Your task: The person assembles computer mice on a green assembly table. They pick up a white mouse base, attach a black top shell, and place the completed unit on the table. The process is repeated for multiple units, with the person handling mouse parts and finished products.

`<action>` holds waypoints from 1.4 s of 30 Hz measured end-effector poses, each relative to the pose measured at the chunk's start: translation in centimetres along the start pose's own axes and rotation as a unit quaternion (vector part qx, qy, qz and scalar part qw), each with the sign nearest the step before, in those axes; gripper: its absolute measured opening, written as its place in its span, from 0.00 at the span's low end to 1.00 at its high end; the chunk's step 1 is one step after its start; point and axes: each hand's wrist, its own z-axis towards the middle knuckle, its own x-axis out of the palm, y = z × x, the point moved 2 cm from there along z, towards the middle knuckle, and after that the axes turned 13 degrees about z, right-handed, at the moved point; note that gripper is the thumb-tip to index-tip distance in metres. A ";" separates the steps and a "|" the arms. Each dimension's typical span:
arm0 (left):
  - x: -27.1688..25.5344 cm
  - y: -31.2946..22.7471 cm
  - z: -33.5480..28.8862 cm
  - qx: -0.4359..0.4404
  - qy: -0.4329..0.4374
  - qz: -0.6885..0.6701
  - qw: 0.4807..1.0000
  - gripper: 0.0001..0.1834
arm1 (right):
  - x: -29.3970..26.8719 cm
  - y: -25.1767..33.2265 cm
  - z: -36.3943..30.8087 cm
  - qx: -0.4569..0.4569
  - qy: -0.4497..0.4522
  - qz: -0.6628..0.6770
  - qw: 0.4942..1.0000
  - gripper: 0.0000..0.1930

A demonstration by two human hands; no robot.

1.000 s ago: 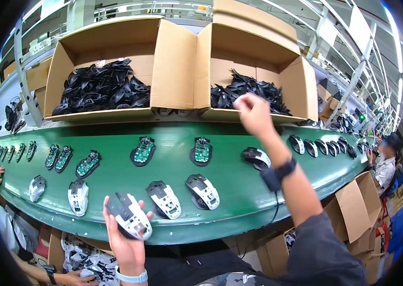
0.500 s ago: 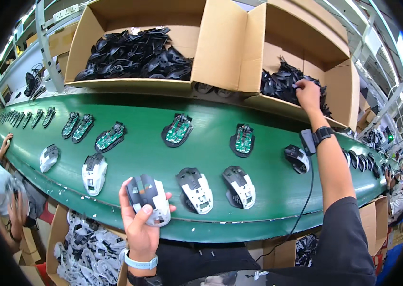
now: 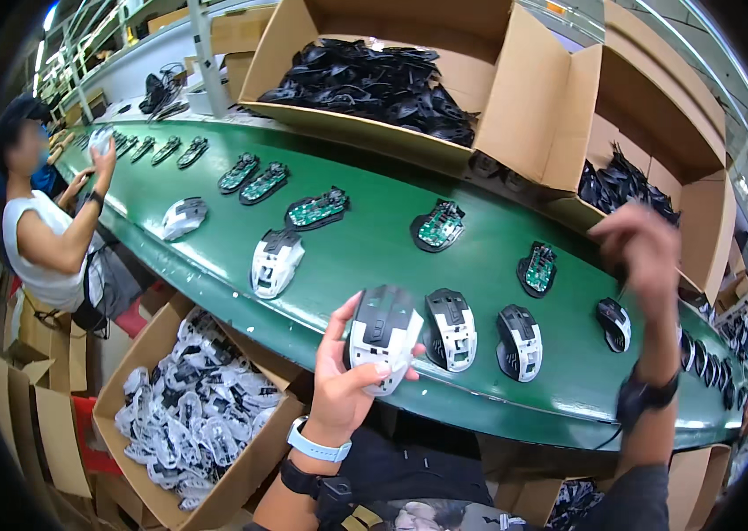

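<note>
- The right hand [image 3: 644, 252] has been drawn back from the black parts [image 3: 619, 184].
- The mouse shell [image 3: 383, 329] is gripped in the left hand [image 3: 345, 389], well apart.
- Right fingers are blurred; their hold cannot be told.

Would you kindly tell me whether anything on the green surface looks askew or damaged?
Nothing stands out as spilled or damaged. The boards lie at differing angles and the shells are unevenly spaced on the surface, but neither looks especially odd.
</note>
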 end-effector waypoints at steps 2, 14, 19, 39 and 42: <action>-1.5 0.0 -1.6 -0.027 0.049 -0.118 0.991 0.46 | 9.4 6.0 -0.3 -0.033 0.206 -0.023 0.978 0.24; -3.8 -3.8 -5.8 -0.057 -0.040 -0.148 0.987 0.29 | 20.2 13.5 2.6 -0.109 0.391 -0.040 0.913 0.18; -4.5 -4.5 -6.8 -0.031 -0.037 -0.128 0.991 0.30 | 20.5 14.5 2.5 -0.116 0.373 0.008 0.921 0.19; 2.4 -2.0 -10.1 -0.040 -0.010 0.023 0.999 0.35 | 17.3 7.6 -10.9 0.287 0.003 0.575 0.766 0.23; 2.7 -2.2 -10.3 -0.037 0.032 -0.009 0.999 0.32 | 17.5 7.6 -11.4 0.268 -0.012 0.546 0.793 0.23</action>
